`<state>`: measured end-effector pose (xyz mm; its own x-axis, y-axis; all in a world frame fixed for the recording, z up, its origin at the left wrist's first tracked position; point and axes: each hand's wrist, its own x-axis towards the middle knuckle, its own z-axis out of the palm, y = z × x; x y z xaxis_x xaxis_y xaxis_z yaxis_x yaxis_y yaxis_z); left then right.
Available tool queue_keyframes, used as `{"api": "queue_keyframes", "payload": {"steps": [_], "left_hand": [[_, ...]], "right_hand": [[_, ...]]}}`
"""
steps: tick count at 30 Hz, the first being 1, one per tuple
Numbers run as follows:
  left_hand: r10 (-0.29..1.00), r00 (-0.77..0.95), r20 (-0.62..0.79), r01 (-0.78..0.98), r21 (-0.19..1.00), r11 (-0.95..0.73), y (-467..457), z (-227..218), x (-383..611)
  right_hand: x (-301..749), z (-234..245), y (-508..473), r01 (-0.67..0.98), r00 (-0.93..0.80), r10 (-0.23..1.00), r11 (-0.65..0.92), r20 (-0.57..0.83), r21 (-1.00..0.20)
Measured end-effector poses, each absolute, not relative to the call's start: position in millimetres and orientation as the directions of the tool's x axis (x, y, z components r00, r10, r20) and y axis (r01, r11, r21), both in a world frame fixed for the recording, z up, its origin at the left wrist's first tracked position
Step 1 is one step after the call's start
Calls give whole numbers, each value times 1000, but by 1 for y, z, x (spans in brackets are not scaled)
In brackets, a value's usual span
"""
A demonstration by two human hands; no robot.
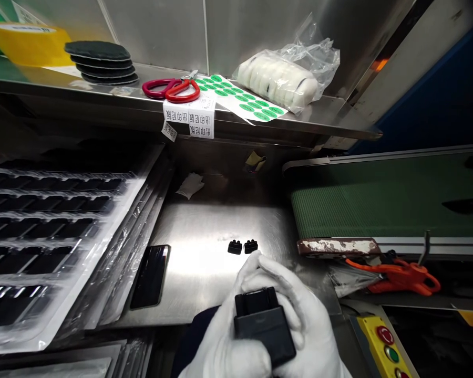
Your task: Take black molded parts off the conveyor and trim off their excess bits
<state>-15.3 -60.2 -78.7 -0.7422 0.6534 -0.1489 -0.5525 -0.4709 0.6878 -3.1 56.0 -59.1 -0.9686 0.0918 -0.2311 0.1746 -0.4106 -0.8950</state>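
Observation:
A black plastic connector housing (266, 328), with a narrower block at its upper end, is held low in front of me. My left hand (224, 341), in a white glove, is closed round its left side with the thumb across the lower face. Also gloved in white, my right hand (317, 320) wraps the right side, and the fingertips of both hands meet above the housing. Just beyond the fingers, a small black plastic piece (235, 247) and a second small black piece (251, 246) lie side by side on the metal table (205, 226).
Stacked clear trays (59, 294) of black parts stand left, beside a phone (150, 275). A shelf carries red scissors (183, 90), green stickers (256, 105), black discs (102, 60) and a bagged white bundle (278, 79). Right are a green conveyor (362, 199), an orange air gun (405, 275) and a button box (382, 341).

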Motion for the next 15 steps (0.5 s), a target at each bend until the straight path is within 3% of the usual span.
{"api": "queue_keyframes", "payload": {"steps": [2, 5, 8, 11, 15], "left_hand": [[634, -753, -176, -529, 735, -424, -63, -77, -12], [601, -776, -195, -504, 764, -403, -64, -74, -10], [594, -771, -230, -545, 721, -429, -62, -73, -11], [583, -766, -270, -583, 674, -454, -58, -77, -14], [578, -769, -274, -586, 665, -464, -53, -86, -16]], "right_hand": [[-4, -54, 52, 247, -941, 49, -576, -334, -779], [-5, -52, 49, 304, -916, -17, -682, -400, -665], [-7, -48, 51, 346, -910, -122, -752, -397, -561], [-9, -42, 53, 366, -915, -197, -772, -351, -520], [-8, -40, 53, 376, -906, -167, -740, -390, -558]]}}
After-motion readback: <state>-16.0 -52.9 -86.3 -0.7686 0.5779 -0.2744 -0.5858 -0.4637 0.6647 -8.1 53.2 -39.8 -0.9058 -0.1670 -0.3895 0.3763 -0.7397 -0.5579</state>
